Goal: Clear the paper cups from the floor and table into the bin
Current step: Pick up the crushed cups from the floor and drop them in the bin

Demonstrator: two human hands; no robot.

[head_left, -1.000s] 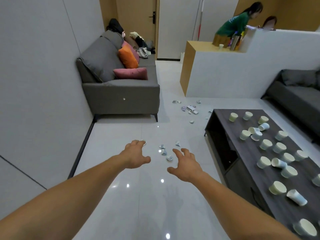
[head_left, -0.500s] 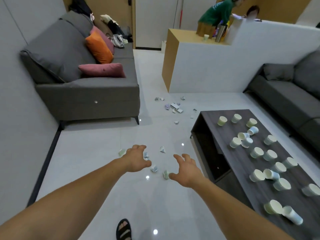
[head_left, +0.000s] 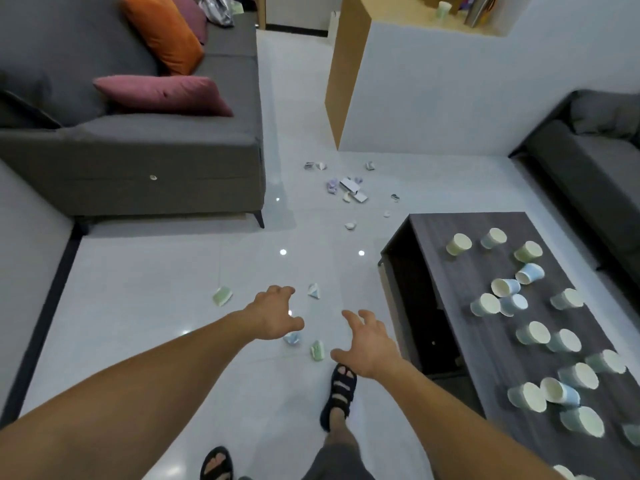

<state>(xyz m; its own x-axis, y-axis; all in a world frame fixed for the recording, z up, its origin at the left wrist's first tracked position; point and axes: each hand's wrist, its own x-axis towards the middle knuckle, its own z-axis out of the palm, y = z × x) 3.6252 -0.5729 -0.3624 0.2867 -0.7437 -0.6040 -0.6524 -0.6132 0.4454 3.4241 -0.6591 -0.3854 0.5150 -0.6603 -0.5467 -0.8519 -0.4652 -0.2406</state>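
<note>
Several crushed paper cups lie on the white floor: a green one (head_left: 222,296), a pale one (head_left: 313,291), a blue one (head_left: 292,338) and a green one (head_left: 317,350) between my hands. More crushed cups (head_left: 349,190) are scattered farther off. Several whole cups (head_left: 504,287) stand or lie on the dark coffee table (head_left: 446,271). My left hand (head_left: 275,315) and my right hand (head_left: 369,341) reach forward above the floor with spread, slightly bent fingers and hold nothing. No bin is in view.
A grey sofa (head_left: 166,157) with pink and orange cushions stands at the left. A white and wood counter (head_left: 415,91) rises ahead, and a dark sofa (head_left: 595,161) is at the right. My sandalled feet (head_left: 341,386) are below my hands.
I have stepped forward and the view has tilted down. The crushed cups on the floor now lie right under my hands, and my right foot has come into view.
</note>
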